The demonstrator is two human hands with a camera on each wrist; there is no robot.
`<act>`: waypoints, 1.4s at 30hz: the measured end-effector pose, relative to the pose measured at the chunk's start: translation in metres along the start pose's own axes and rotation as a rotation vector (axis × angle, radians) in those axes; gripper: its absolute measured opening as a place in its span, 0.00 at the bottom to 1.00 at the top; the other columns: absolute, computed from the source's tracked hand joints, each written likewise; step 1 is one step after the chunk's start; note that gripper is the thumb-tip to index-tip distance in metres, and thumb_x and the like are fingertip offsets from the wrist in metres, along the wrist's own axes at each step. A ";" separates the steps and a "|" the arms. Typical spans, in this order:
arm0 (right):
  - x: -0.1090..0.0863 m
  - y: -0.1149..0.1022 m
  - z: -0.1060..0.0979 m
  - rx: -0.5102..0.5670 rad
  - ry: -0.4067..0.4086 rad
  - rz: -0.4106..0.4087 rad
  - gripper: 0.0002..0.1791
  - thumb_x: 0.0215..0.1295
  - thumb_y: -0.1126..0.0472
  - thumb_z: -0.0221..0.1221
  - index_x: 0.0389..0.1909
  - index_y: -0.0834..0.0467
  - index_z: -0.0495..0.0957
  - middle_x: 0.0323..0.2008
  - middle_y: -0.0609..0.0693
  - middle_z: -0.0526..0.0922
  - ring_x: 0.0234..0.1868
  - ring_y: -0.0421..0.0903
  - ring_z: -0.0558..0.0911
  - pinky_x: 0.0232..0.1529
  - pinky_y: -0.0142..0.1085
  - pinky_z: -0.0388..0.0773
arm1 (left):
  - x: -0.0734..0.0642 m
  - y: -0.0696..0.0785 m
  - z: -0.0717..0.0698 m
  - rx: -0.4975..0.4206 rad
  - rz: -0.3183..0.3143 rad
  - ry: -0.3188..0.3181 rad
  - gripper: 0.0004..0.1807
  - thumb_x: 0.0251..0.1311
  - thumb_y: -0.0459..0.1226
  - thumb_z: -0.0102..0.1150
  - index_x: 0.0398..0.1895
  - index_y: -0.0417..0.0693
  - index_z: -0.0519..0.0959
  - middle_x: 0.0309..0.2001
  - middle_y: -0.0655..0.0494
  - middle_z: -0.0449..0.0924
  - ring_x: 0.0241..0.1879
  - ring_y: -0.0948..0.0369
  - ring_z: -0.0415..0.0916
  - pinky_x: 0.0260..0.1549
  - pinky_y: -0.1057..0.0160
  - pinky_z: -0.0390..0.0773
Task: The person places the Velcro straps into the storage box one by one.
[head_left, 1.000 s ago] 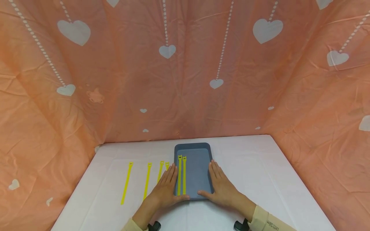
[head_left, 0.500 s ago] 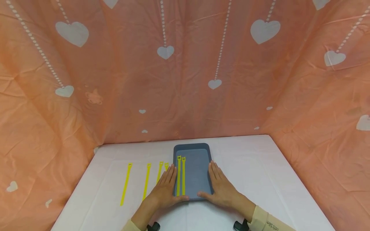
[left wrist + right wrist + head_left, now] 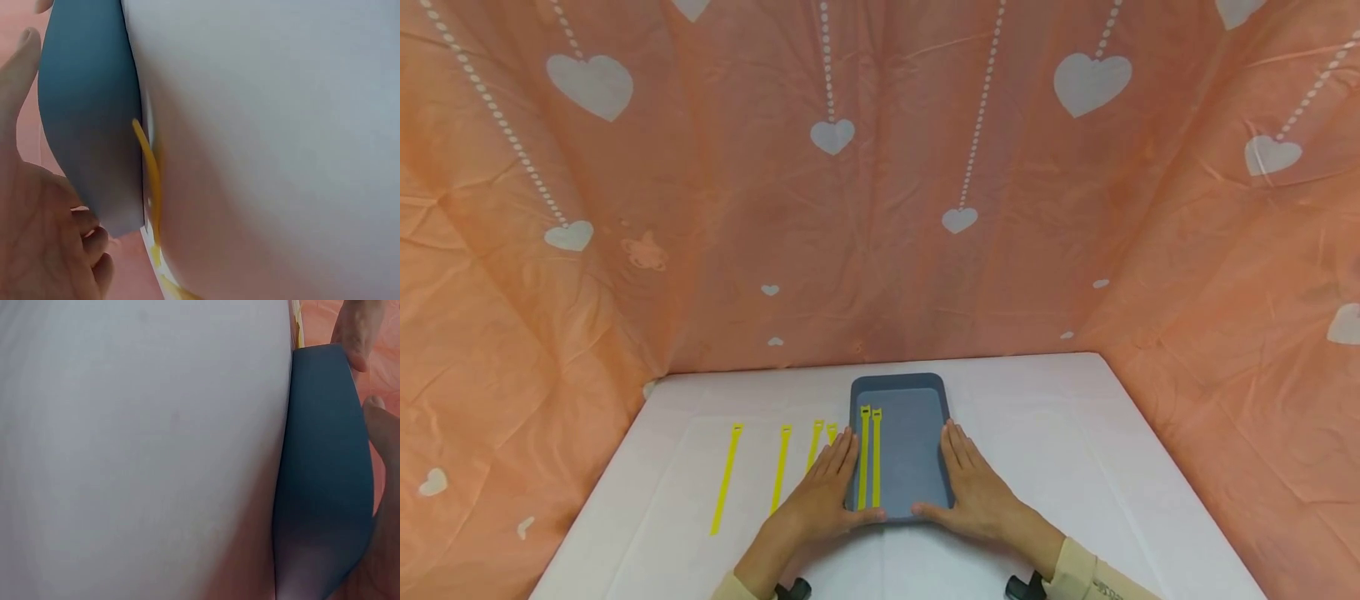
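Observation:
In the head view a grey-blue rectangular tray (image 3: 913, 454) lies lengthwise on the white table between both hands. My left hand (image 3: 820, 496) rests along its left side, fingers straight and thumb out by the near edge. Opposite it, my right hand (image 3: 981, 492) lies against the right side in the same way. Two yellow cable straps (image 3: 864, 458) with slotted heads lie side by side in the tray's left part. The left wrist view shows the tray's outer wall (image 3: 94, 125) beside the palm; the right wrist view shows its wall (image 3: 322, 456) near the right thumb.
Left of the tray, several more yellow cable straps lie on the white table (image 3: 647, 500), including a far-left strap (image 3: 727, 479) and another strap (image 3: 781, 471). My left hand partly covers the nearest ones. A peach curtain (image 3: 880, 250) with white hearts surrounds the table's back and sides.
The left hand has shifted very slightly left along the tray's near corner. The right hand, tray and straps look the same; the head view itself drifts a little.

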State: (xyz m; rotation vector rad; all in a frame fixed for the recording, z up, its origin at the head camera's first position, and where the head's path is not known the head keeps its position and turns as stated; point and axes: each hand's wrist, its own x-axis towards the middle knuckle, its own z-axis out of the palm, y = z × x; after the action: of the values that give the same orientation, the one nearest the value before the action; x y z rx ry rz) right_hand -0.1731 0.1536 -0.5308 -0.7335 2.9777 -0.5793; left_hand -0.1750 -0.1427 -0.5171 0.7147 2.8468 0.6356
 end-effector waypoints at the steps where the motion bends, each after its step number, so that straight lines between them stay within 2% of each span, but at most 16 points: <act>1: 0.000 0.000 0.000 0.003 0.001 -0.002 0.71 0.66 0.20 0.58 0.84 0.74 0.43 0.85 0.70 0.42 0.86 0.64 0.44 0.84 0.56 0.51 | 0.000 -0.001 -0.001 0.006 0.002 0.001 0.67 0.63 0.70 0.65 0.86 0.34 0.47 0.87 0.39 0.39 0.86 0.44 0.40 0.83 0.41 0.49; 8: -0.001 -0.002 -0.002 0.005 -0.004 0.003 0.71 0.66 0.21 0.58 0.84 0.73 0.43 0.85 0.69 0.41 0.87 0.63 0.44 0.84 0.56 0.50 | -0.001 -0.011 -0.005 -0.011 0.015 0.042 0.55 0.72 0.64 0.61 0.86 0.36 0.54 0.87 0.42 0.47 0.86 0.45 0.45 0.83 0.43 0.50; 12: -0.001 -0.002 -0.002 0.004 -0.009 0.010 0.71 0.66 0.20 0.58 0.84 0.73 0.42 0.86 0.69 0.41 0.87 0.63 0.43 0.84 0.56 0.49 | -0.004 -0.015 -0.007 -0.017 0.011 0.096 0.48 0.76 0.60 0.59 0.84 0.36 0.58 0.85 0.42 0.53 0.85 0.44 0.50 0.81 0.42 0.54; 15: -0.001 -0.001 -0.001 0.008 -0.001 0.010 0.71 0.66 0.20 0.58 0.84 0.73 0.42 0.86 0.69 0.41 0.87 0.63 0.43 0.84 0.56 0.50 | -0.006 -0.020 -0.009 -0.027 -0.011 0.134 0.46 0.76 0.59 0.59 0.84 0.38 0.60 0.84 0.43 0.57 0.84 0.45 0.53 0.81 0.41 0.57; 21: -0.001 0.000 -0.001 0.021 0.003 0.010 0.71 0.65 0.20 0.58 0.84 0.73 0.43 0.86 0.69 0.41 0.87 0.63 0.44 0.84 0.57 0.51 | -0.012 -0.029 -0.016 -0.045 -0.070 0.162 0.45 0.76 0.57 0.62 0.85 0.43 0.61 0.84 0.47 0.60 0.84 0.46 0.54 0.79 0.40 0.59; 25: 0.000 0.001 0.000 0.019 0.002 0.005 0.72 0.65 0.20 0.58 0.84 0.73 0.43 0.86 0.69 0.41 0.87 0.63 0.44 0.84 0.57 0.51 | -0.015 -0.036 -0.020 -0.098 -0.105 0.189 0.42 0.75 0.54 0.64 0.83 0.43 0.64 0.82 0.45 0.64 0.82 0.43 0.57 0.78 0.37 0.61; 30: 0.000 0.001 0.001 0.020 -0.007 0.014 0.72 0.65 0.19 0.57 0.84 0.72 0.42 0.86 0.68 0.39 0.87 0.63 0.43 0.84 0.57 0.50 | -0.019 -0.044 -0.024 -0.210 -0.150 0.249 0.39 0.74 0.49 0.68 0.80 0.41 0.68 0.78 0.41 0.69 0.79 0.39 0.61 0.76 0.35 0.62; 34: 0.000 0.002 0.001 0.025 -0.012 0.016 0.73 0.65 0.19 0.57 0.84 0.72 0.41 0.86 0.68 0.39 0.87 0.62 0.42 0.84 0.57 0.51 | -0.021 -0.048 -0.029 -0.222 -0.165 0.298 0.35 0.74 0.45 0.68 0.77 0.38 0.71 0.74 0.39 0.72 0.77 0.36 0.64 0.75 0.34 0.64; 42: 0.001 0.002 0.000 0.025 -0.004 0.001 0.72 0.65 0.20 0.58 0.84 0.73 0.42 0.86 0.69 0.40 0.87 0.63 0.43 0.84 0.57 0.51 | -0.026 -0.057 -0.038 -0.291 -0.223 0.342 0.31 0.75 0.42 0.68 0.74 0.37 0.73 0.68 0.40 0.76 0.66 0.40 0.76 0.65 0.38 0.78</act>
State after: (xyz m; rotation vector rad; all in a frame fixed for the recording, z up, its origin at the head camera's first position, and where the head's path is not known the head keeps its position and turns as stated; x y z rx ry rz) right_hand -0.1744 0.1549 -0.5319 -0.7301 2.9619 -0.6127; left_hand -0.1848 -0.2147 -0.5070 0.2564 2.9686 1.1999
